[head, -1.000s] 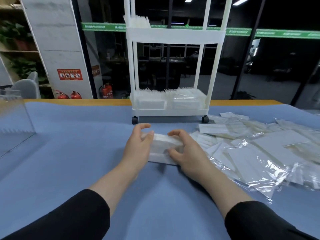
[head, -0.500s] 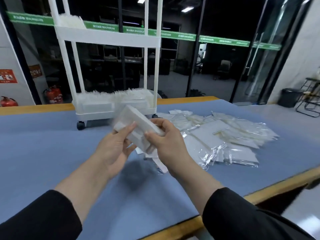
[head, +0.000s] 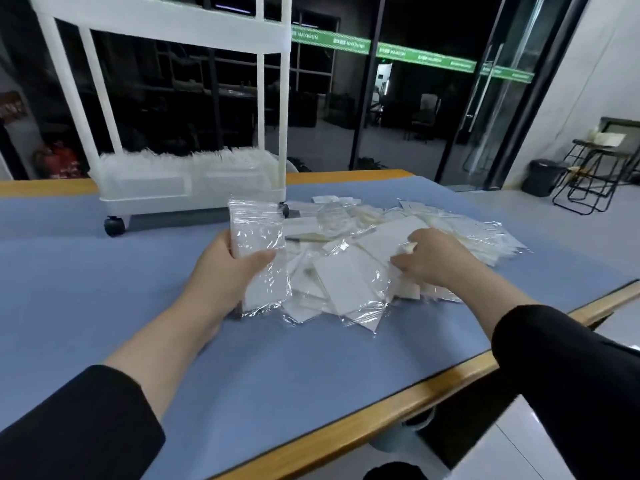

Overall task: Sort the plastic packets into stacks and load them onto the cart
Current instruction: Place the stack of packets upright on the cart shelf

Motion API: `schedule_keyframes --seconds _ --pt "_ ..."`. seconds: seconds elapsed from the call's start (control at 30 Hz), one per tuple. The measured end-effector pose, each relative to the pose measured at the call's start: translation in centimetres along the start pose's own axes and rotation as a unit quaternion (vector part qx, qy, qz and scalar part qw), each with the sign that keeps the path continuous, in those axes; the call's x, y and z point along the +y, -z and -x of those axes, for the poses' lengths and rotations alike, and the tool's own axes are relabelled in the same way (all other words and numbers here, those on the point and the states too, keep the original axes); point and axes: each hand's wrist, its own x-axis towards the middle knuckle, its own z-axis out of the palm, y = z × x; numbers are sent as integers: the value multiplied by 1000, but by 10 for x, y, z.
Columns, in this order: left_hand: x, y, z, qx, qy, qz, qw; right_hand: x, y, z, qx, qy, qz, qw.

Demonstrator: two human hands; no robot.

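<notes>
Since 0.5 s ago: right hand [head: 424, 259] left stack [head: 258, 251], now reaching into pile [head: 363, 268] on desk [head: 104, 289], fingers curled on packet. Left hand [head: 230, 271] alone grips stack upright; slippery film may fan, slide out. Cart [head: 187, 188] behind.

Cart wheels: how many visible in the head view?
2. One black wheel sits under the cart's front-left corner; a second wheel peeks out at the front-right corner, partly behind the packet stack in the left hand. Rear wheels may be hidden.
</notes>
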Motion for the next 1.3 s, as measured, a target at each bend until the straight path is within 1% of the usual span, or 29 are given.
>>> schedule_keyframes --seconds 0.07,0.17,0.2,0.27,0.33,0.37,0.43,0.53,0.6,0.73,0.8,0.9,1.0,1.1,1.2,1.23,1.3 --pt "-2 2 -1 -10 6 19 1000 -2 -1 -5 -2 9 -12 1000" --pt "-2 3 -4 -3 1 52 999 -4 -2 -7 -5 22 -58 998" --pt "-3 3 -5 2 1 68 998 -5 -1 -6 10 34 -70 997" --pt "-4 3 -7 15 5 102 995 -7 3 1 78 55 -131 987" --pt "-5 1 -8 22 10 134 991 -15 8 15 136 80 -260 953" --pt "-4 0 -8 22 13 149 989 -23 9 24 141 99 -321 931" --pt "-3 -2 -7 25 26 174 984 -46 5 46 101 135 -410 896" --pt "0 -6 -4 29 47 208 977 -79 -22 65 61 162 -463 869" --pt "3 -8 -1 34 56 232 970 -99 -42 70 47 166 -465 868" --pt "5 -7 1 23 68 244 967 -122 -60 71 48 206 -413 886" --pt "5 -6 0 20 70 244 967 -124 -59 72 55 226 -383 894" --pt "5 -9 1 12 72 246 966 -122 -56 76 31 237 -346 907" --pt "8 -11 3 1 79 245 966 -122 -59 80 26 246 -321 914" --pt "9 -8 4 8 97 250 963 -124 -61 80 45 254 -333 907" --pt "11 -8 6 15 113 247 962 -125 -58 78 62 245 -406 878" --pt "12 -8 7 17 118 250 961 -126 -58 78 57 251 -411 874" --pt "16 -8 8 21 132 266 955 -127 -60 77 49 271 -384 881"
